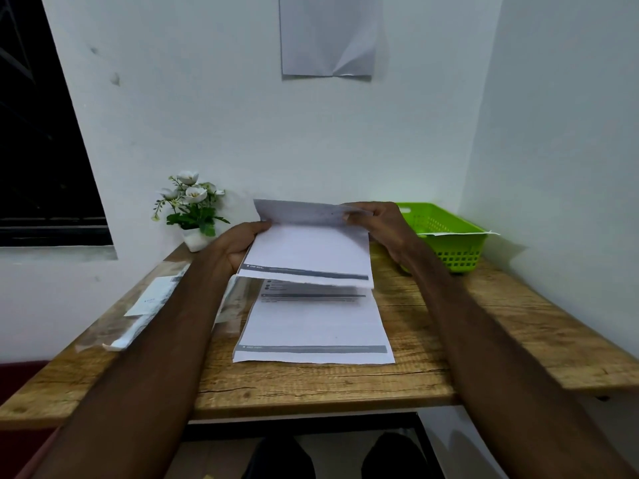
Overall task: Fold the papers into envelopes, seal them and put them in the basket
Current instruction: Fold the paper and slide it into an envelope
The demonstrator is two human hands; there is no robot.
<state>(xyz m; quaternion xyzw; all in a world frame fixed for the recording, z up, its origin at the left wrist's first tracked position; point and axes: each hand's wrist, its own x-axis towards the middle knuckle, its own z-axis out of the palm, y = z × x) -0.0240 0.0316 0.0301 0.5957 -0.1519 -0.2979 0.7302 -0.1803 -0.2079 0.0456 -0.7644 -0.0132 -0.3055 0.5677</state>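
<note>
- A white printed sheet (307, 252) is held above the middle of the wooden table (484, 326), its far edge folded over towards the near side and a dark printed band seen along its near edge.
- Its left edge is gripped by the left hand (242, 245), and the folded far edge is pinched by the right hand (375, 224).
- More printed papers (314, 326) lie flat on the table just beneath.
- A green basket (446, 236) with white paper inside is seen at the far right.
</note>
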